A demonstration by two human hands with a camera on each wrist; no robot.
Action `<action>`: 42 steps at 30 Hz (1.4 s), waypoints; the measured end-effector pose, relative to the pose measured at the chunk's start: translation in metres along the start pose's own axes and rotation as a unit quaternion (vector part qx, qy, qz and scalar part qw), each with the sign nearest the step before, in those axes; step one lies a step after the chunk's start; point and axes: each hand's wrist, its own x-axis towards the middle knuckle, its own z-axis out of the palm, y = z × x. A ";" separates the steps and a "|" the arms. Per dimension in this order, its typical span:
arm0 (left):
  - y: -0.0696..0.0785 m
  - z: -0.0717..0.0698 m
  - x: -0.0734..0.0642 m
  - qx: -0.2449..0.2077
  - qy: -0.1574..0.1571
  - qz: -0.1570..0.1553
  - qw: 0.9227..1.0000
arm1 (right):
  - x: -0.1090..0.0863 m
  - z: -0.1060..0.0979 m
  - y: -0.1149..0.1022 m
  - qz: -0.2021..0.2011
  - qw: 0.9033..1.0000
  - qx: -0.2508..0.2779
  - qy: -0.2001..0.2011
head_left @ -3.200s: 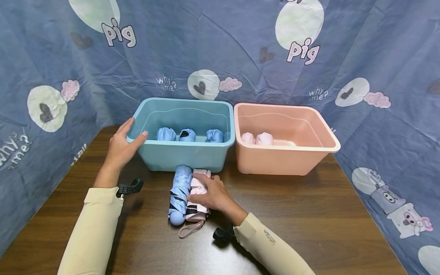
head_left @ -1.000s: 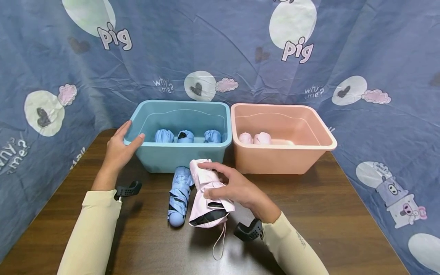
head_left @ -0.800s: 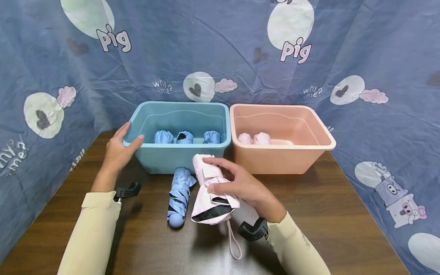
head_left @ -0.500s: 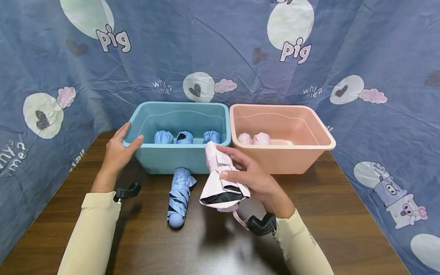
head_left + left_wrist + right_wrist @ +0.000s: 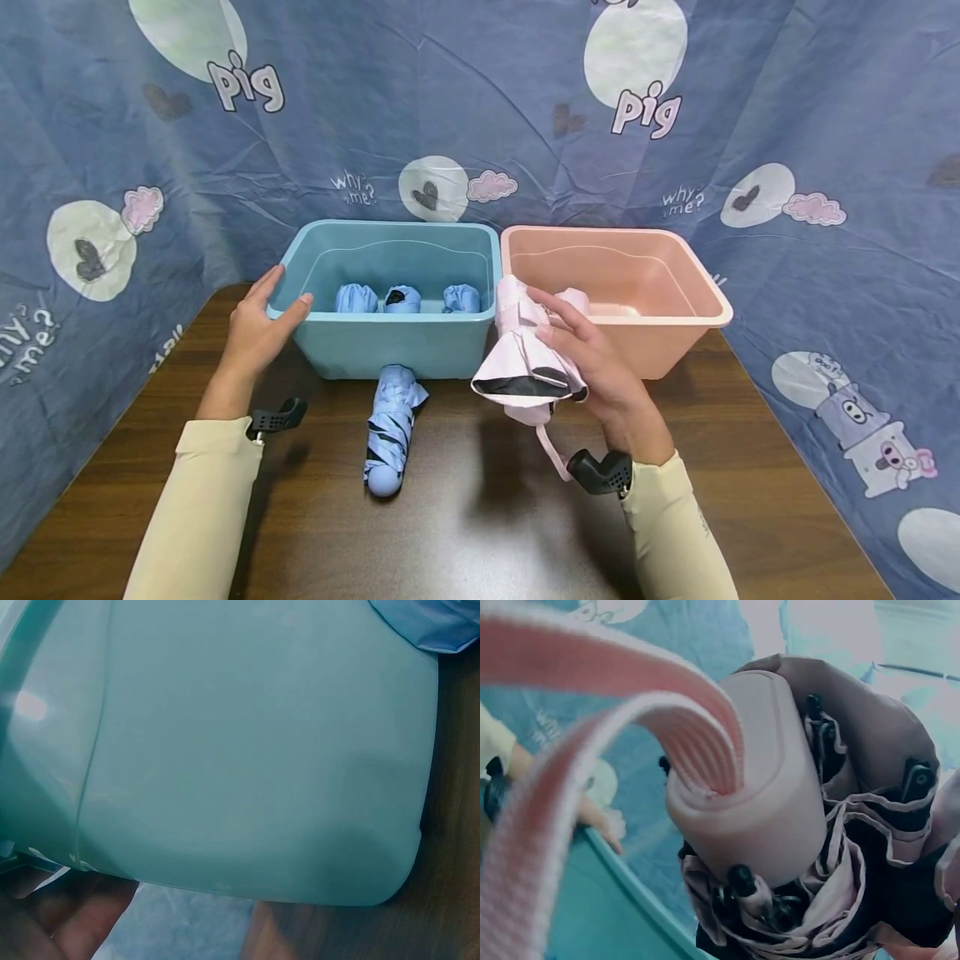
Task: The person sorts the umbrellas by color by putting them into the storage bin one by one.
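My right hand holds a folded pink umbrella above the table, where the two bins meet. Its top end overlaps the pink bin's front left rim. The right wrist view shows its pale handle and looped wrist strap up close. My left hand holds the front left corner of the blue bin, thumb over the front rim and fingers along the left side. A folded blue umbrella lies on the table in front of that bin.
Three blue umbrellas stand inside the blue bin. Beside it, the pink bin contains pink umbrellas, partly hidden by the held one. A patterned blue cloth hangs behind the wooden table.
My right hand has taken the pink umbrella from beside the blue umbrella, lifted it and carried it right towards the pink bin. The left hand has stayed on the blue bin.
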 end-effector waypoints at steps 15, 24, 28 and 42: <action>-0.004 0.000 0.001 -0.005 -0.003 -0.001 1.000 | -0.007 -0.050 -0.036 -0.047 0.996 0.026 0.072; -0.003 0.001 0.000 -0.016 -0.007 0.000 1.000 | 0.000 -0.095 -0.069 -0.074 0.989 0.015 0.124; -0.004 0.000 0.000 -0.009 -0.006 -0.002 1.000 | 0.008 -0.108 -0.077 -0.065 0.984 -0.002 0.164; -0.004 0.000 0.000 -0.004 -0.007 -0.002 1.000 | 0.040 -0.136 -0.085 -0.002 0.965 -0.123 0.233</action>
